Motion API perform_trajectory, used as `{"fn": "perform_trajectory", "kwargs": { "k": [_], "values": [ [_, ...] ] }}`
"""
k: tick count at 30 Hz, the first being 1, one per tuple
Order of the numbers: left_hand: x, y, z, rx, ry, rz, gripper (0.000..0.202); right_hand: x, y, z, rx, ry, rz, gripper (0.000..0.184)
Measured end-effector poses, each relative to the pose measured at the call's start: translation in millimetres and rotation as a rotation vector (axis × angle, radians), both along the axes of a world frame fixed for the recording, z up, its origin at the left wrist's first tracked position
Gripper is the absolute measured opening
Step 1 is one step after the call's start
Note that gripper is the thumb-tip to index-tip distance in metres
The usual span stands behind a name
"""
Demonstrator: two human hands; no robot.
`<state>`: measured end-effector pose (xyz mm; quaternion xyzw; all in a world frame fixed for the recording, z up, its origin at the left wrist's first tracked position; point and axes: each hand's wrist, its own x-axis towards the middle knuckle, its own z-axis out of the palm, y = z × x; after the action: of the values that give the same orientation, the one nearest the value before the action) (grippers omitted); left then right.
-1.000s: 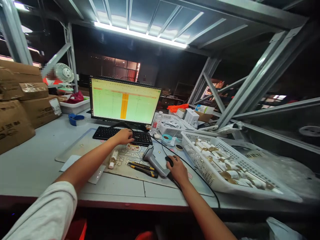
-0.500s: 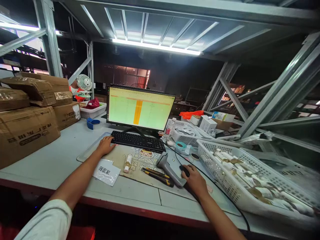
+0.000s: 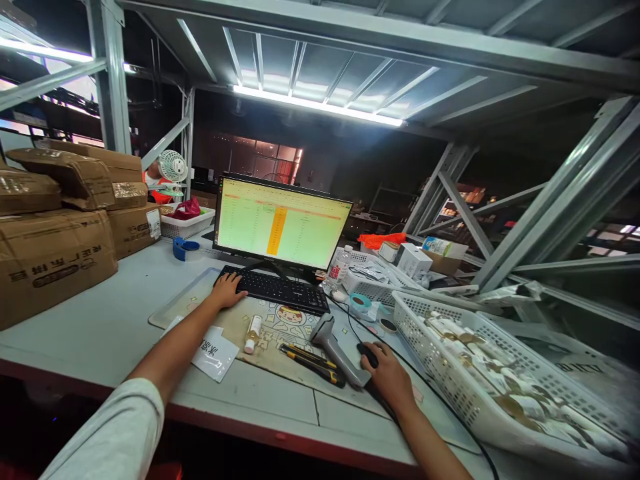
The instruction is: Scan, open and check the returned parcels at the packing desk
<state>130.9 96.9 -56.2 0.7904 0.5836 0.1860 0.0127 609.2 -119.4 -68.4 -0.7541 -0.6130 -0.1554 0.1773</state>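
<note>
My left hand (image 3: pixel 229 291) lies with fingers spread on the left end of the black keyboard (image 3: pixel 280 289). Around the black computer mouse (image 3: pixel 369 355) my right hand (image 3: pixel 393 379) is curled. Just left of the mouse lies a grey barcode scanner (image 3: pixel 340 353). Yellow-and-black utility knives (image 3: pixel 313 365) rest beside the scanner. Between the hands a small white-capped bottle (image 3: pixel 253 334) lies on the desk mat (image 3: pixel 230 333). A white printed packet (image 3: pixel 215 353) is partly covered by my left forearm. Behind the keyboard the monitor (image 3: pixel 283 217) shows a table with an orange column.
Cardboard boxes (image 3: pixel 55 267) are stacked at left, near a blue tape dispenser (image 3: pixel 185 249). A white basket (image 3: pixel 450 380) full of small bottles stands at right. Behind it are another basket (image 3: pixel 383 290), a clear bottle (image 3: pixel 341 263) and teal tape (image 3: pixel 360 303). Metal shelving frames the desk.
My left hand has shifted right and further onto the keyboard. My right hand stays on the mouse. The table on the screen looks slightly different, and the camera view has tilted a little.
</note>
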Motion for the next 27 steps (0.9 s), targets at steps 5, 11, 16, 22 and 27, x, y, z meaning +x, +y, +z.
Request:
{"fn": "perform_trajectory", "kwargs": {
  "k": [5,11,16,22,27],
  "values": [
    [12,1,-5.8,-0.004,0.024,-0.009,0.078,2,0,-0.8,-0.008,0.007,0.007,0.041],
    [8,-2,-10.5,-0.014,0.042,0.037,0.079,-4,-2,2.3,-0.017,0.002,-0.004,0.041],
    [5,-5,-10.4,-0.022,0.043,0.069,0.08,-6,-2,4.4,-0.024,0.022,-0.018,0.042],
    [1,-7,-12.4,-0.006,0.023,0.108,0.084,-10,-5,7.2,-0.014,0.022,-0.006,0.044],
    [-1,-6,-13.6,0.011,0.016,0.089,0.083,-12,-5,5.6,-0.009,0.028,-0.022,0.043]
  ]
}}
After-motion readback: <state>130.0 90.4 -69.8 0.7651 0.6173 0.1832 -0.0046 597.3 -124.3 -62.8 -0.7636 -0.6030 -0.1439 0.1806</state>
